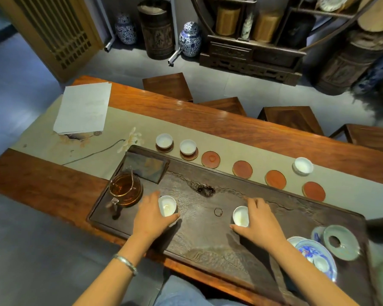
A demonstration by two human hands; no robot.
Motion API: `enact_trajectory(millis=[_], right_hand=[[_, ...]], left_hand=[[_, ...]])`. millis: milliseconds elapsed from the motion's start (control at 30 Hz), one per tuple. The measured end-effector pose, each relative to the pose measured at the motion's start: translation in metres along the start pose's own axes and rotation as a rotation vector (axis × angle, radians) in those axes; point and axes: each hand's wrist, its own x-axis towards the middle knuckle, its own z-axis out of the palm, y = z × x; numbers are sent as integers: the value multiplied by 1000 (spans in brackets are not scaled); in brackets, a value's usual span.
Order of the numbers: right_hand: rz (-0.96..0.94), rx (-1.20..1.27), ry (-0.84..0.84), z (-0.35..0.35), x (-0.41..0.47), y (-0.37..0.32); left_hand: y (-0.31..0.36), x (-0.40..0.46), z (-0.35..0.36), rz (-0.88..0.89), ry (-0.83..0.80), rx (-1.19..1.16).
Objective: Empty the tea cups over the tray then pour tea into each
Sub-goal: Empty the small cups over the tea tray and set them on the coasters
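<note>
My left hand (152,215) grips a small white tea cup (167,206) over the dark stone tea tray (208,239), beside the glass pitcher of amber tea (125,189). My right hand (258,219) holds a second white cup (240,216) tilted above the tray's middle. Two more white cups (164,140) (188,147) rest on red coasters beyond the tray's far edge. A third cup (303,165) stands on the cloth runner at the right. Several red coasters (211,159) lie bare.
A stack of papers (84,108) lies at the table's far left. A celadon strainer (341,242) and blue-and-white dishes (314,255) sit at the tray's right end. Wooden stools (290,119) line the table's far side. A drain hole (205,189) marks the tray.
</note>
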Motion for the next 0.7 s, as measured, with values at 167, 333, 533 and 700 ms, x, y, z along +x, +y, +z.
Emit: enact_trajectory(millis=[167,333,533,700], right_hand=[[28,1,-44,7,-7,8],[31,-9,-56,11,-6,10],[31,2,-48,15,-3,9],[42,29,-46,16,1,7]], left_hand=[[-5,-2,4,3,33,-17],[-4,-4,6,-5,34,-41],[-6,-5,9,0,19,-28],[-7,-2,9,2,14,-33]])
